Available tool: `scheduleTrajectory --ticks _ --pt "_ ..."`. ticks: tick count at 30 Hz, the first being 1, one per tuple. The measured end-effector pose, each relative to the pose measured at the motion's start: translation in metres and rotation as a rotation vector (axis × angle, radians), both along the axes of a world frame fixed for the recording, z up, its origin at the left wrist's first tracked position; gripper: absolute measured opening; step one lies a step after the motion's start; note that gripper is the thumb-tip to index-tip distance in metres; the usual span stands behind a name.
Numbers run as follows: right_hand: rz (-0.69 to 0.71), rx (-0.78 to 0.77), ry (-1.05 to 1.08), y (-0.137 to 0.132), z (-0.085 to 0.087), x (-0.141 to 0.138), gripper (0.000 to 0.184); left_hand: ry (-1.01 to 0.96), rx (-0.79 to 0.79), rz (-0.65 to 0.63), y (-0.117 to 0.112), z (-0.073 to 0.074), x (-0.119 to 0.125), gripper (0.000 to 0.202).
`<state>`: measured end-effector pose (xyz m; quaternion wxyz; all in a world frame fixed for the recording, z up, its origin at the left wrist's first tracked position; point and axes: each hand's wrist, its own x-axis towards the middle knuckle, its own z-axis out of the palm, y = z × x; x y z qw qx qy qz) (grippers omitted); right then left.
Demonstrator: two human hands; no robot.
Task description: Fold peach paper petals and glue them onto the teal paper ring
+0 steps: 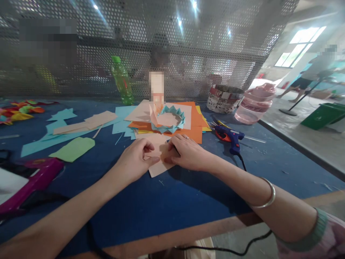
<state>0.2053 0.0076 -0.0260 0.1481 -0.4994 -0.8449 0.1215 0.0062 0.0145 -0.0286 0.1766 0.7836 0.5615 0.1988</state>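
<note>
A small peach paper sheet (159,166) lies on the blue table cover (167,205) in front of me. My left hand (133,160) pinches its left edge with curled fingers. My right hand (188,153) presses down on its right side, fingers bent onto the paper. Just behind the hands sits a folded light-blue paper ring (169,120) on a stack of orange and peach sheets (192,131).
A blue glue gun (231,138) lies right of the stack, its cord running to the table edge. A pink tool (32,181) is at left. Paper scraps (72,149), a green bottle (122,80), a woven basket (224,99) and a pink tub (254,106) stand behind. A perforated screen backs the table.
</note>
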Motion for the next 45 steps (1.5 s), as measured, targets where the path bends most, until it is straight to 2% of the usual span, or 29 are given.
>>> scheduleTrajectory --ticks 6,13,18,21,28,32,34,38,40,45 --pt "0.0 -0.014 0.049 0.0 -0.001 0.0 0.02 -0.019 0.014 -0.117 -0.003 0.0 -0.007 0.013" --pt "0.086 0.02 0.319 0.0 -0.009 -0.009 0.021 -0.025 0.05 -0.2 -0.009 -0.001 -0.008 0.012" --pt "0.068 0.085 0.278 0.003 -0.014 -0.018 0.012 -0.004 0.063 -0.202 -0.007 -0.002 -0.01 0.01" --pt "0.08 0.091 0.241 0.004 -0.013 -0.022 0.012 0.0 0.072 -0.197 -0.008 -0.002 -0.01 0.006" --pt "0.122 -0.089 0.318 -0.006 -0.002 -0.023 0.021 0.017 0.144 -0.256 -0.014 0.002 -0.01 0.011" --pt "0.143 -0.117 0.315 -0.012 0.007 -0.015 0.028 0.018 0.162 -0.274 -0.019 0.004 -0.008 0.016" --pt "0.193 -0.118 0.301 -0.012 0.012 -0.009 0.027 0.006 0.155 -0.303 -0.02 0.004 -0.008 0.017" --pt "0.426 -0.223 0.292 -0.007 0.017 0.0 0.036 0.01 0.189 -0.359 -0.022 0.004 -0.008 0.019" --pt "0.474 -0.246 0.303 -0.003 0.016 0.003 0.038 0.023 0.197 -0.374 -0.023 0.005 -0.008 0.02" --pt "0.496 -0.131 0.289 0.002 0.01 0.003 0.014 0.043 0.22 -0.376 -0.028 0.006 -0.008 0.021"
